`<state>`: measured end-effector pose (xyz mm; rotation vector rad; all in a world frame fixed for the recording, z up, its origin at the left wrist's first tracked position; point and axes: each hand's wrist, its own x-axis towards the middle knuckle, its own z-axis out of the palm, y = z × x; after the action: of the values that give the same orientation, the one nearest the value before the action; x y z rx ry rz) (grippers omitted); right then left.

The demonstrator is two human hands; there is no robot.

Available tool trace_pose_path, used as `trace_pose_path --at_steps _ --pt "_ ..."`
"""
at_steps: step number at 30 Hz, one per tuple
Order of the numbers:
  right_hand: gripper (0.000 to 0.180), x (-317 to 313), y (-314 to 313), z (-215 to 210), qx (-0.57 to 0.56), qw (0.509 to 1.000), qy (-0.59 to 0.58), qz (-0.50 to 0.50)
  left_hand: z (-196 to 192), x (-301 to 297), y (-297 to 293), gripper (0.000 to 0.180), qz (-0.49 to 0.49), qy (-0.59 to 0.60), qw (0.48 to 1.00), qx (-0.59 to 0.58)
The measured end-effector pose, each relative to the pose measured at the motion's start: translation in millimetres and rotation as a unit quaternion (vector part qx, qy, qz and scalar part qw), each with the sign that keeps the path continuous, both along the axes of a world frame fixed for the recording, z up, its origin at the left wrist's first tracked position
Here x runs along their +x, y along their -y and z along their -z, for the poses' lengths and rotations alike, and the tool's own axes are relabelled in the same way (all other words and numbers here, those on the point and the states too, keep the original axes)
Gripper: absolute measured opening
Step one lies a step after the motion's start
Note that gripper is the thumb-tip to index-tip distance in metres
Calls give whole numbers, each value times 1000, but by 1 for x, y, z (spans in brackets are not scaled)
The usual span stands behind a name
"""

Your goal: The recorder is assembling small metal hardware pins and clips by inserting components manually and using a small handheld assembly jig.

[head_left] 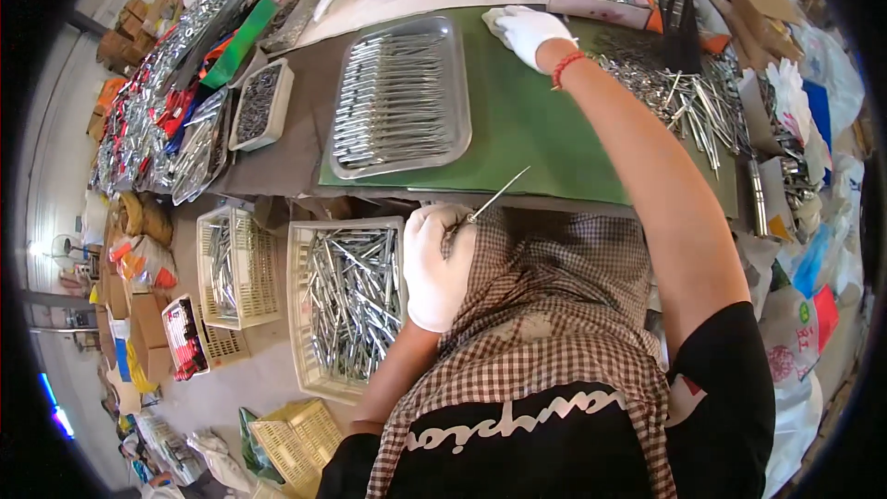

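A thin metal tool [497, 194] is held in the gloved left hand [438, 263], the grip closed on its lower end near the front edge of the surface [554, 148]. Its long axis is tilted up and to the right, toward the green mat. The metal tray [403, 97], filled with similar tools laid in rows, lies up and to the left of the tip, nearer to this hand. The gloved right hand [527, 32] is stretched far out and rests flat on the mat, its grip spread and holding nothing. Below, a white basket [346, 300] is filled with loose metal pieces, and a second basket [231, 266] stands beside it.
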<state>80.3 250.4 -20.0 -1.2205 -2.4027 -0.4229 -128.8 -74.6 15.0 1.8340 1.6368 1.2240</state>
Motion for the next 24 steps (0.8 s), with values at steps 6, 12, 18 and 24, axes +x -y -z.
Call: trace_pose_path --at_steps 6,12,18,24 --pt "25 -28 66 -2 -79 995 -41 -38 1 -8 5 18 -9 83 994 -70" --pt "48 1 174 -20 -113 985 -71 -114 -10 5 0 21 15 317 927 -201" --pt "37 45 260 -25 -69 985 -128 -98 -6 10 -8 23 111 106 987 -56" --pt "34 148 317 -14 -16 993 -98 64 -9 31 -11 22 97 357 907 -201"
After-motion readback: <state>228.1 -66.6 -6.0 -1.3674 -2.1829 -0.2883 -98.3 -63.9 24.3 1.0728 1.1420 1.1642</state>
